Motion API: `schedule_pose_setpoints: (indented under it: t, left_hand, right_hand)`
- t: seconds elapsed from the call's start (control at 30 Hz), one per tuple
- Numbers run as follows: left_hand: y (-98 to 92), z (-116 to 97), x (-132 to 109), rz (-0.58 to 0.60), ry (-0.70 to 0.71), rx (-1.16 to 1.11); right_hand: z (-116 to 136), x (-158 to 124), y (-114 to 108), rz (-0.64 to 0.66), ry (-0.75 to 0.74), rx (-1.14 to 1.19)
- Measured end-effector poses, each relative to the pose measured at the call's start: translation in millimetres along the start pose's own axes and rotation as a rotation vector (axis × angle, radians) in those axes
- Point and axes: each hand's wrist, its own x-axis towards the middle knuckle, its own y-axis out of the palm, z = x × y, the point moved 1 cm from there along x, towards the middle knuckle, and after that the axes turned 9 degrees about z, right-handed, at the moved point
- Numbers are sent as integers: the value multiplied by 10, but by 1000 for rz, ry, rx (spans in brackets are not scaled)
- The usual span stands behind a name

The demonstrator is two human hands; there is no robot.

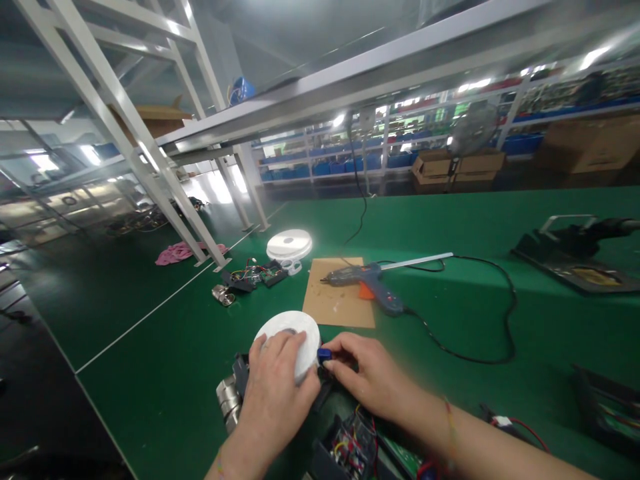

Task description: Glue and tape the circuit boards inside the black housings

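My left hand (281, 380) grips a white roll (310, 333) that looks like tape, its fingers spread over the top and thumb at the near side. Between the thumb and fingers of my right hand (367, 370) is a small blue part (324, 355), right at the roll's edge; whether it touches the roll I cannot tell. Under and left of my left hand, a silver metal fitting (229, 400) joins a dark housing (241, 371), partly hidden. Nearer me, below my right hand, lies an open dark housing with coloured wires (350, 443).
A glue gun (375, 280) rests on a brown board (333, 310), its black cord (480, 361) looping right. Behind are another white roll (289, 245) and a wired assembly (255, 273). A soldering iron stand (575, 257) sits right. Metal frame legs (165, 193) rise left.
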Motion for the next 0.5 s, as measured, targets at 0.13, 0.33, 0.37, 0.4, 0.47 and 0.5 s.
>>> schedule_pose_setpoints:
  t: [0.13,0.33,0.37,0.4,0.47,0.5]
  left_hand:
    - [53,-76,7,-35,-39,-21]
    - [90,-163,-9,-77,-16,-40]
    - [84,-165,-16,-81,-14,-26]
    - [76,-167,-24,-83,-5,-4]
    - [62,-171,-40,-105,8,52]
    - [61,-178,-46,-125,15,86]
  right_hand:
    - [-12,-13,68,-52,-7,-17]
    - [-33,-51,75,-157,5,-1]
    - [-35,-54,64,-173,11,9]
    - [-37,-54,52,-188,19,24]
    - [-43,-48,40,-213,45,68]
    - [-49,-40,40,-220,65,101]
